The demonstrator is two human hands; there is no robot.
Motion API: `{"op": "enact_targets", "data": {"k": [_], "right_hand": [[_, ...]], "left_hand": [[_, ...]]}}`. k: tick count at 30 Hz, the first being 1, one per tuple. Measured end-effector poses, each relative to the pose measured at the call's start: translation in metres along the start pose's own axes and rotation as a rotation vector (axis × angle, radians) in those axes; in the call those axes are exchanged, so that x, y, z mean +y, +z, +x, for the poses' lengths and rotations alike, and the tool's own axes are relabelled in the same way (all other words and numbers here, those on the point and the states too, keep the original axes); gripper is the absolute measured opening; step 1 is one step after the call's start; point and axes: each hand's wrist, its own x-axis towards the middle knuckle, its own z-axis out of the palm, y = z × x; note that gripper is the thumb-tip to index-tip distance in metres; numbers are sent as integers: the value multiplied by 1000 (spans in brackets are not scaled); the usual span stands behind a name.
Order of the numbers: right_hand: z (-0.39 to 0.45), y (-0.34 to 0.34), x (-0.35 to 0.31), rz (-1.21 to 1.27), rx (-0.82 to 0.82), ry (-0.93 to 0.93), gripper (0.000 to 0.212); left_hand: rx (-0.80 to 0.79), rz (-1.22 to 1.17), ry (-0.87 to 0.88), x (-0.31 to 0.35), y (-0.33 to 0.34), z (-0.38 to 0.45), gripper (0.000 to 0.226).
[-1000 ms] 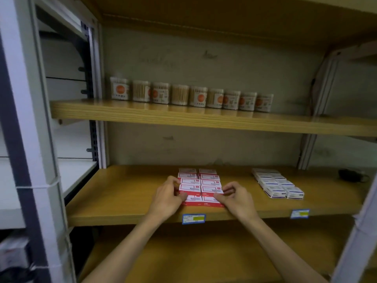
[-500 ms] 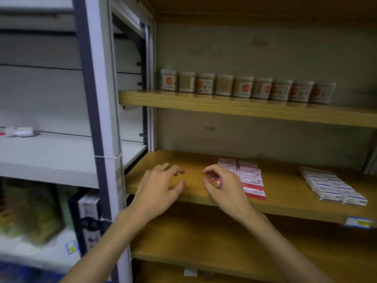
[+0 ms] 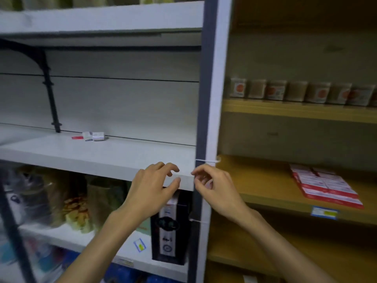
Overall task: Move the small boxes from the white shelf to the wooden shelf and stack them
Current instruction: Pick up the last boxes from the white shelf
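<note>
A few small boxes (image 3: 94, 136) lie at the back of the white shelf (image 3: 98, 154), one of them a flat red one (image 3: 77, 137). On the wooden shelf (image 3: 263, 186) at the right, red and white small boxes (image 3: 324, 185) sit in a flat block near its front edge. My left hand (image 3: 152, 189) hovers in front of the white shelf's front edge, fingers apart and holding nothing. My right hand (image 3: 214, 186) is beside it, in front of the white upright post (image 3: 212, 119), fingers loosely curled and holding nothing.
Round tubs (image 3: 295, 91) line the upper wooden shelf. Below the white shelf stand bagged snacks (image 3: 75, 209) and a dark carton (image 3: 170, 227). A black bracket (image 3: 48, 86) rises at the back left. A blue price tag (image 3: 324, 212) hangs on the wooden shelf's edge.
The view has swung left from the wooden shelf to the white shelf. Both hands left the red and white block and moved left, holding nothing.
</note>
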Motion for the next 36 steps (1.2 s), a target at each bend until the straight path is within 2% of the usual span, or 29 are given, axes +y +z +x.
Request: {"op": "enact_targets", "data": {"k": [7, 13, 15, 24, 36], "right_hand": [[56, 102, -60, -61, 25, 62, 17], [95, 157, -81, -135, -3, 131, 17], [124, 195, -93, -157, -3, 135, 17], [215, 280, -106, -224, -51, 90, 23], [333, 373, -92, -301, -186, 188, 33]], "left_hand": [[-74, 42, -21, -129, -46, -1, 39], [-102, 51, -60, -205, -62, 4, 40], [-109, 29, -75, -254, -70, 11, 40], [-140, 18, -68, -375, -68, 59, 37], [-196, 31, -114, -529, -62, 156, 32]]}}
